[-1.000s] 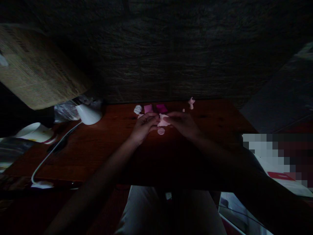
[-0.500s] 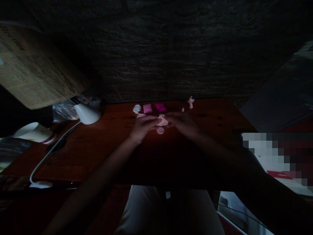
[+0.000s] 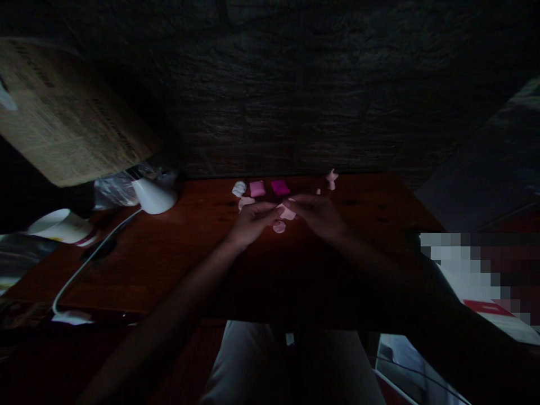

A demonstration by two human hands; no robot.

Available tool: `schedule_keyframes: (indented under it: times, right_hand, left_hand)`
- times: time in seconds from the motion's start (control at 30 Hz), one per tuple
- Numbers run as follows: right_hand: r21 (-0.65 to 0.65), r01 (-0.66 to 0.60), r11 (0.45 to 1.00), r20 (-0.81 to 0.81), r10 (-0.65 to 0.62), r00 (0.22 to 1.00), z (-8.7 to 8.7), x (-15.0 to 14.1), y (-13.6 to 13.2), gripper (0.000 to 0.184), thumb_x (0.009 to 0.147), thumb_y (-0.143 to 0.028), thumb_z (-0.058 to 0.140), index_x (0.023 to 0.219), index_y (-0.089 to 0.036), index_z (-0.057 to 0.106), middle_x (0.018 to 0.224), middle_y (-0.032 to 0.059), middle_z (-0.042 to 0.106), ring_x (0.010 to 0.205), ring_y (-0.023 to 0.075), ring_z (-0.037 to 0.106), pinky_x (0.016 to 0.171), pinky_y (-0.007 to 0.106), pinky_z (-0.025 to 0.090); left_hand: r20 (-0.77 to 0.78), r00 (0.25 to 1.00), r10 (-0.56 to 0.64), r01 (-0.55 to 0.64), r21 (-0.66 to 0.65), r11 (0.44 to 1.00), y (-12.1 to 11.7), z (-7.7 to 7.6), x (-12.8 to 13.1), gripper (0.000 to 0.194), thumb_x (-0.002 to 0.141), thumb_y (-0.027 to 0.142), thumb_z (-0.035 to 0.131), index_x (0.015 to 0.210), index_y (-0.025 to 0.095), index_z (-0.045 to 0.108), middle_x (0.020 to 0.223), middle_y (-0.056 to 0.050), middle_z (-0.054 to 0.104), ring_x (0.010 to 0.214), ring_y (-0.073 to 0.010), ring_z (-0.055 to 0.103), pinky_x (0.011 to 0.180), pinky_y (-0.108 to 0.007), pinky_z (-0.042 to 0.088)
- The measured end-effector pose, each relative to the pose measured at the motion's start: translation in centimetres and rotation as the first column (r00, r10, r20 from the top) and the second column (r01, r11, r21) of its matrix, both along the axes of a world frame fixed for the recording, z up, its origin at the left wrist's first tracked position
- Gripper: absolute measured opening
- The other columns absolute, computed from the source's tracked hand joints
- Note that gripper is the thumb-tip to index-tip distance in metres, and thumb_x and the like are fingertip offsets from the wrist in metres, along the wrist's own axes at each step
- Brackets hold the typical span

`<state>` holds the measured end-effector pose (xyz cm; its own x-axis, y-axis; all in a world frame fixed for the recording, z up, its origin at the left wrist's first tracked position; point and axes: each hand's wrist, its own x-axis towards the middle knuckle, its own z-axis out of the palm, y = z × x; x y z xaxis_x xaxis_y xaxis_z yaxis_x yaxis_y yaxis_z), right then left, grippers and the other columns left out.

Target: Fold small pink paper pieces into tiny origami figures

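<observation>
1. Where the table [image 3: 189, 230] nears its left edge, a white cup [image 3: 59, 225] sits; from the white cone [image 3: 154, 198], wood stretches toward the hands.
2. Left hand [image 3: 251, 224]: fingertips clamped on a pink piece [image 3: 289, 212], nearer the back edge.
3. Right hand [image 3: 319, 216]: clamped on the piece's right side.
4. Pink figure [image 3: 332, 180]: near the back edge; wood continues rightward.

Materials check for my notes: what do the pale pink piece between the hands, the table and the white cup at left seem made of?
Pale pink piece: probably soft modelling clay or dough, matte, judging by its uneven edges.
Table: likely wood, reddish-brown; dark knot-like spots suggest it.
White cup: perhaps paper, possibly plastic; thin-looking wall, smooth finish.
</observation>
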<state>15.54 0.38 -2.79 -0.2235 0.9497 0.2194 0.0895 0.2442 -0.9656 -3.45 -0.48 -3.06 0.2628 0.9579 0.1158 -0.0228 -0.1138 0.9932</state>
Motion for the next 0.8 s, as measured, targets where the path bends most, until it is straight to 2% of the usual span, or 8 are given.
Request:
schedule_keyframes:
  times: [0.07, 0.17, 0.37, 0.57, 0.67, 0.8]
  right_hand:
    - [-0.028, 0.016, 0.999, -0.024, -0.016, 1.000, 0.02, -0.11, -0.03, 0.029, 0.080, -0.049, 0.076, 0.091, -0.022, 0.079, 0.089, 0.0028, 0.078, 0.082, 0.0199, 0.070, 0.075, 0.034, 0.054]
    - [-0.031, 0.013, 0.999, -0.041, -0.014, 0.999, 0.04, -0.14, -0.08, 0.028, 0.079, -0.047, 0.077, 0.092, -0.022, 0.079, 0.090, 0.0034, 0.078, 0.079, 0.0189, 0.069, 0.075, 0.034, 0.055]
    - [0.000, -0.041, 0.999, -0.046, 0.041, 0.998, -0.07, 0.08, 0.06, 0.027, 0.080, -0.044, 0.077, 0.095, -0.021, 0.079, 0.094, 0.0045, 0.079, 0.085, 0.0208, 0.072, 0.078, 0.036, 0.057]
    - [-0.058, -0.068, 0.996, -0.140, 0.059, 0.988, -0.26, 0.04, 0.10, 0.032, 0.075, -0.047, 0.081, 0.095, -0.021, 0.077, 0.096, 0.0050, 0.079, 0.089, 0.0219, 0.074, 0.080, 0.038, 0.060]
    - [-0.080, -0.093, 0.992, -0.181, 0.077, 0.980, -0.21, 0.01, -0.03, 0.031, 0.074, -0.045, 0.083, 0.094, -0.022, 0.077, 0.097, 0.0039, 0.079, 0.089, 0.0210, 0.075, 0.083, 0.038, 0.061]
    - [-0.064, -0.117, 0.991, -0.200, 0.102, 0.974, -0.10, 0.03, -0.04, 0.027, 0.072, -0.041, 0.084, 0.090, -0.022, 0.076, 0.094, 0.0026, 0.078, 0.089, 0.0208, 0.074, 0.087, 0.040, 0.060]
  left_hand:
    - [0.041, 0.999, -0.001, 0.003, -0.036, 0.999, 0.01, 0.00, -0.10, 0.038, 0.072, 0.046, 0.087, 0.094, 0.015, 0.081, 0.096, -0.009, 0.081, 0.084, -0.0197, 0.075, 0.083, -0.034, 0.061]
    - [0.074, 0.995, 0.073, -0.071, -0.023, 0.997, 0.06, 0.05, -0.16, 0.034, 0.071, 0.043, 0.088, 0.091, 0.017, 0.081, 0.094, -0.007, 0.081, 0.083, -0.0184, 0.075, 0.083, -0.034, 0.061]
    - [0.005, 0.994, 0.112, -0.112, 0.064, 0.992, 0.07, 0.20, -0.06, 0.030, 0.075, 0.043, 0.085, 0.088, 0.016, 0.081, 0.089, -0.007, 0.080, 0.081, -0.0187, 0.074, 0.079, -0.033, 0.062]
    - [0.111, 0.992, 0.062, -0.056, -0.060, 0.997, -0.05, 0.25, -0.12, 0.042, 0.069, 0.038, 0.091, 0.101, 0.015, 0.078, 0.098, -0.009, 0.081, 0.088, -0.0203, 0.076, 0.083, -0.035, 0.063]
    - [0.119, 0.992, 0.037, -0.026, -0.091, 0.996, -0.01, 0.31, -0.28, 0.039, 0.067, 0.034, 0.092, 0.098, 0.014, 0.079, 0.095, -0.008, 0.080, 0.087, -0.0197, 0.076, 0.084, -0.034, 0.063]
    - [0.174, 0.982, 0.079, -0.055, -0.138, 0.989, 0.14, 0.35, -0.41, 0.037, 0.061, 0.030, 0.094, 0.092, 0.016, 0.080, 0.092, -0.006, 0.080, 0.085, -0.0186, 0.076, 0.084, -0.034, 0.064]
